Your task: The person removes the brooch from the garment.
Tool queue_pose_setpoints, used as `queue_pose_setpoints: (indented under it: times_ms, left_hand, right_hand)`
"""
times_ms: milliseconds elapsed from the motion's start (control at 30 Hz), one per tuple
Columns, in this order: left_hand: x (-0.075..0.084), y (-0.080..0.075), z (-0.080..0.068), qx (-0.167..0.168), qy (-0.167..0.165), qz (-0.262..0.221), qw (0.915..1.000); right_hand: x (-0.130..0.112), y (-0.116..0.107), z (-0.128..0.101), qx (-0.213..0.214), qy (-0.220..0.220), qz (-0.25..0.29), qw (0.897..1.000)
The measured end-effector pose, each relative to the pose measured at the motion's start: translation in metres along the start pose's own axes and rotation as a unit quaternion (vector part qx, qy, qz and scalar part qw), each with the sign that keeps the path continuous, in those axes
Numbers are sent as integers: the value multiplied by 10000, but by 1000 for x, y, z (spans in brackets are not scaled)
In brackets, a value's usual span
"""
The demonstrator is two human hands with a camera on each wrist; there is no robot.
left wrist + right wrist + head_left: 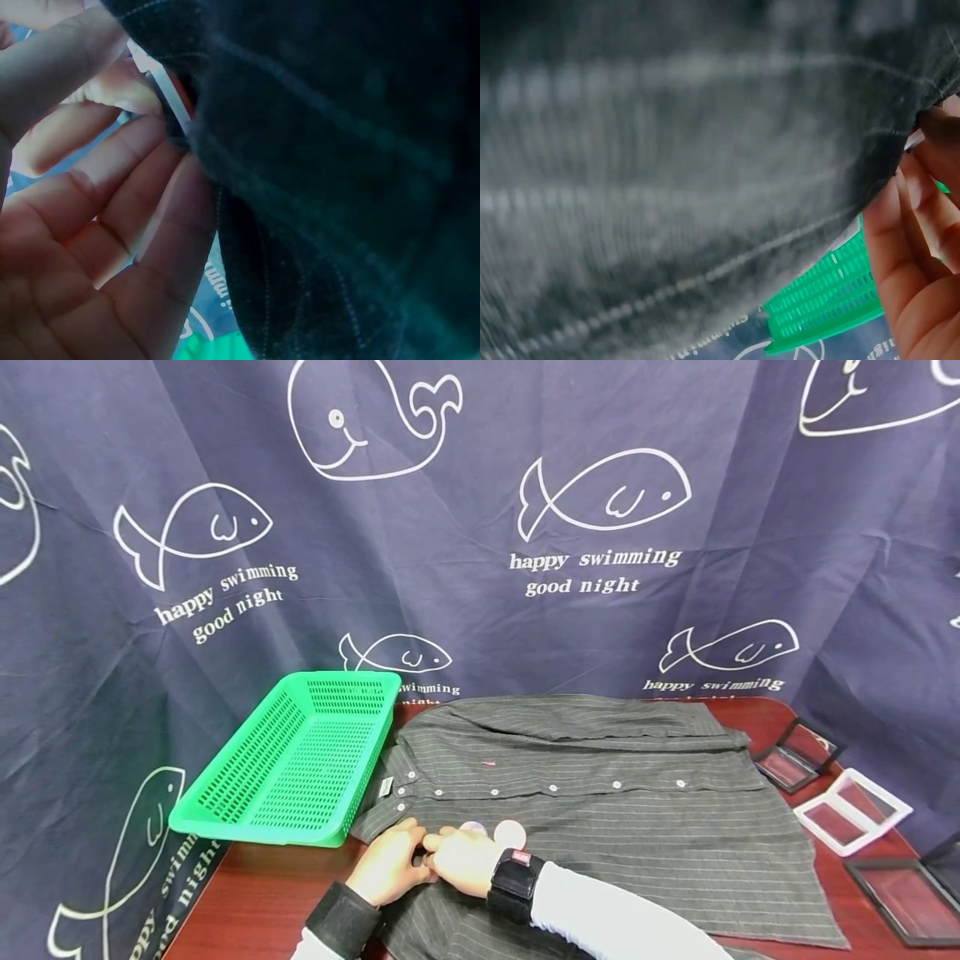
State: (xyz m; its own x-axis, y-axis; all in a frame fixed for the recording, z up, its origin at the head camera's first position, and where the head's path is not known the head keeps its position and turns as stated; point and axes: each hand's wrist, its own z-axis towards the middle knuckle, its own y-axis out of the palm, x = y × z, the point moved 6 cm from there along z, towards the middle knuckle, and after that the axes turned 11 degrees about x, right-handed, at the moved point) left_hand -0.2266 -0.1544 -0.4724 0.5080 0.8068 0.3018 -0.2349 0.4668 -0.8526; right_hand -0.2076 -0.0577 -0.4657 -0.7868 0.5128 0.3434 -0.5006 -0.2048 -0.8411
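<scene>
Backdrop: I see a navy cloth backdrop printed with white fish and whales [480, 527] hanging along the far side.
Table: a dark red-brown tabletop [255, 893] shows bare at the near left.
Shirt: a dark grey pinstriped button-up shirt [600, 810] lies spread flat across the middle of the table, its collar end to the left and its row of white buttons running left to right.
Basket: a green perforated plastic basket [292, 760] sits at the far left, just beside the shirt's collar end.
Frames: dark and white square frames [851, 810] lie at the right edge, near the shirt's hem.
Left hand: my left hand [390, 864] is at the near left part of the shirt; in the left wrist view its fingers [112, 187] curl against the dark fabric, gripping a fold.
Right hand: my right hand [465, 858] touches the left one, fingers pinched on the same fold of shirt; the right wrist view shows fingertips [922, 187] tucked at the fabric edge.
Badges: two small round pale badges [508, 832] lie on the shirt just beyond my right hand.
</scene>
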Motion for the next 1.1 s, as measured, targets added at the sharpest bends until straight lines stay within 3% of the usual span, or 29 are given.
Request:
queue_pose_setpoints:
  times_ms: [333,867,1100]
  left_hand:
    - [0,0,1,-98,-101,-119,9998]
    - [-3,1,0,-298,-234,-365,9986]
    - [-4,1,1,-275,-173,-439,9985]
  right_hand:
    - [2,0,0,15,173,465,9988]
    - [3,-6,-1,465,-43,433,9980]
    - [5,-3,-1,223,229,489,9983]
